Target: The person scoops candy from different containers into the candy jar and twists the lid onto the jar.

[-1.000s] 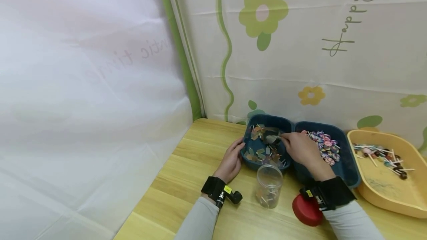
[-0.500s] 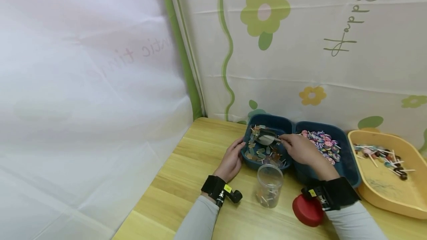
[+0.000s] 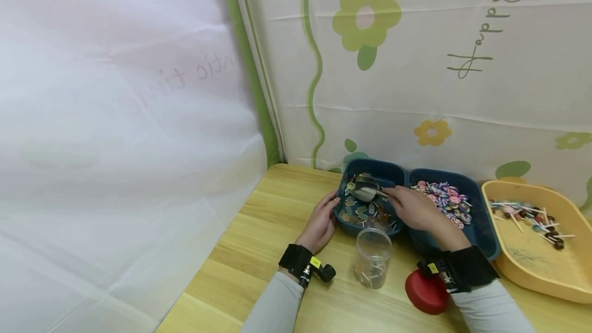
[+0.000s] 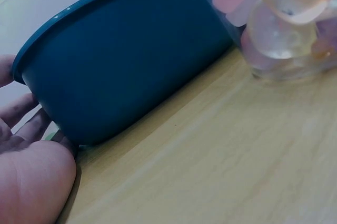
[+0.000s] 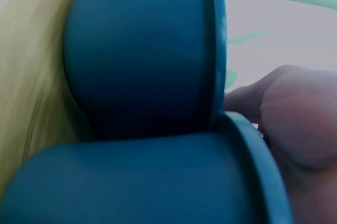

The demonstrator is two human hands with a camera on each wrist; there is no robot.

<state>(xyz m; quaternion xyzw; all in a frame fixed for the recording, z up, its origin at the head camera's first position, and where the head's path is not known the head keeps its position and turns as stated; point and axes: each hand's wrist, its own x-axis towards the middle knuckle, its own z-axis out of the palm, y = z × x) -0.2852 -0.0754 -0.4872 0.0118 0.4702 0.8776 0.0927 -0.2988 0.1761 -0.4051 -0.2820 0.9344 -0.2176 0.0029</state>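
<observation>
Over the left blue tray (image 3: 370,168), right hand (image 3: 413,208) gripping a metal scoop (image 3: 365,190), left hand (image 3: 320,222) relaxed against its wall.

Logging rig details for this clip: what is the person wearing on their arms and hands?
Both hands are bare. Light grey long sleeves cover both forearms. Each wrist carries a black strap with a small yellow tag: the left hand strap holds a black cylindrical camera, the right hand strap is wider.
</observation>
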